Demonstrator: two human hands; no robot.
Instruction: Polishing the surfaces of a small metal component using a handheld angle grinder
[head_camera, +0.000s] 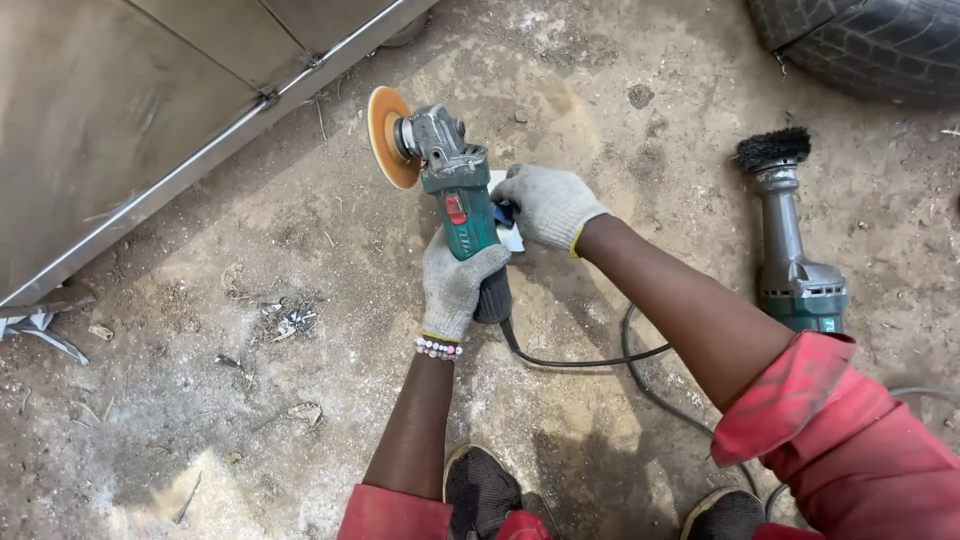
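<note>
Grinder (455, 200): I see its orange disc (386, 136) at 10 o'clock.
Left hand (455, 285): gripping the grinder's body.
Right hand (545, 205): closed on its side.
Second grinder (790, 240): 3 o'clock, on dirt.

Grey knit gloves, red sleeves, bead bracelet (438, 348)

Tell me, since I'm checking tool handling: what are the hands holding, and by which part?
The left hand grips the green grinder around its rear body. The right hand touches its side; whether it grips there cannot be told.

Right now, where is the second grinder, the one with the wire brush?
The wire-brush grinder lies untouched on the dirt at the right of the head view, below the tyre, beyond the right hand.
</note>
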